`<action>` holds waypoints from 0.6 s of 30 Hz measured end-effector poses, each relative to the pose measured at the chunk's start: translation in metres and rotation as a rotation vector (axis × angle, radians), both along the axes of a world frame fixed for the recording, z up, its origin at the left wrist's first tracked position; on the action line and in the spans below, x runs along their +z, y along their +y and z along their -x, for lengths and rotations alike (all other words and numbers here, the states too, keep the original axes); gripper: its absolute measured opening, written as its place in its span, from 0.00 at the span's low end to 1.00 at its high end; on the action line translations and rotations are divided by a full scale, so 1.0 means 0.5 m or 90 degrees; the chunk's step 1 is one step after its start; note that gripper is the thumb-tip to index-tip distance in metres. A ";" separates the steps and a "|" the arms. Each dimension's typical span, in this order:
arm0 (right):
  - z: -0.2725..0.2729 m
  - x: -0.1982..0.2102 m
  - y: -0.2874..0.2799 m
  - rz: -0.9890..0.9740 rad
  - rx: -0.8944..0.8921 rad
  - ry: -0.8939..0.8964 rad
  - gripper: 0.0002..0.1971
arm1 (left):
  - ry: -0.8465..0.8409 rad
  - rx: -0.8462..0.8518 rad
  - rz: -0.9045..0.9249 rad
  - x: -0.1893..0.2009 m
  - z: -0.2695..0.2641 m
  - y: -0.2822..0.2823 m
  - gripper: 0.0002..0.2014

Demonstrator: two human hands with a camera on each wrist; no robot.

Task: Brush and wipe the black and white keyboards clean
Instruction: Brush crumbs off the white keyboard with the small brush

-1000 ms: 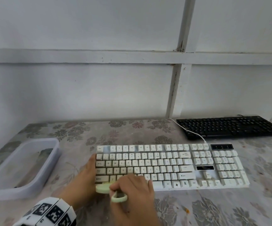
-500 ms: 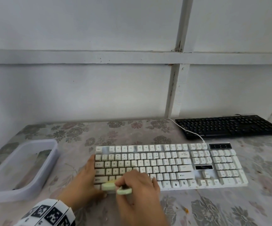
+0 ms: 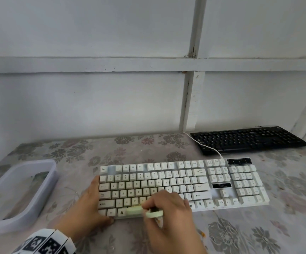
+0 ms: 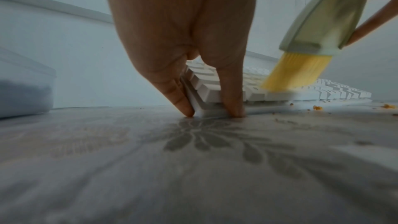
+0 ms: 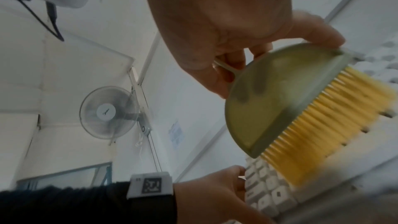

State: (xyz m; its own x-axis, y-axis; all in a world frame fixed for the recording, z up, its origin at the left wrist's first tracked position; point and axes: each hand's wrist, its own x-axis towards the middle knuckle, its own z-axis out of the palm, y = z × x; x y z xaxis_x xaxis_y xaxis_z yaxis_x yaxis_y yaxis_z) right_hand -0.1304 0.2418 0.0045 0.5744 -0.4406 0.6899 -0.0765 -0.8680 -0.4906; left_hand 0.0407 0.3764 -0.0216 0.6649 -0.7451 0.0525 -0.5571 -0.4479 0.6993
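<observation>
The head view looks forward and down over the table [image 3: 166, 149] toward the wall. The left wrist view sits low, just above the table's surface, close behind the left hand [image 4: 183, 40]. The right wrist view tilts upward past the right hand [image 5: 215, 23]. All three share the white keyboard [image 3: 181, 182] and brush [image 4: 323, 23].
</observation>
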 end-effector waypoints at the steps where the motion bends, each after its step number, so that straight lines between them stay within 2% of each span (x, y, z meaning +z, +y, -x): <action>1: 0.001 0.005 0.002 -0.014 0.022 -0.009 0.08 | 0.001 0.001 0.002 -0.002 -0.001 0.001 0.48; 5: 0.012 -0.001 -0.003 -0.021 0.057 -0.004 0.07 | 0.005 -0.005 0.006 -0.004 -0.002 -0.002 0.49; 10: 0.051 -0.015 -0.064 -0.147 0.044 0.034 0.09 | 0.000 0.000 -0.017 -0.006 -0.004 0.003 0.51; 13: 0.060 0.008 -0.066 -0.137 0.054 0.015 0.09 | -0.013 -0.001 -0.021 -0.005 -0.001 0.002 0.53; 16: 0.064 0.014 -0.062 -0.145 0.097 0.033 0.09 | -0.011 -0.007 -0.018 0.001 0.001 -0.002 0.50; 18: 0.074 0.010 -0.075 -0.170 0.075 0.052 0.09 | -0.003 -0.006 -0.017 0.001 0.001 -0.002 0.50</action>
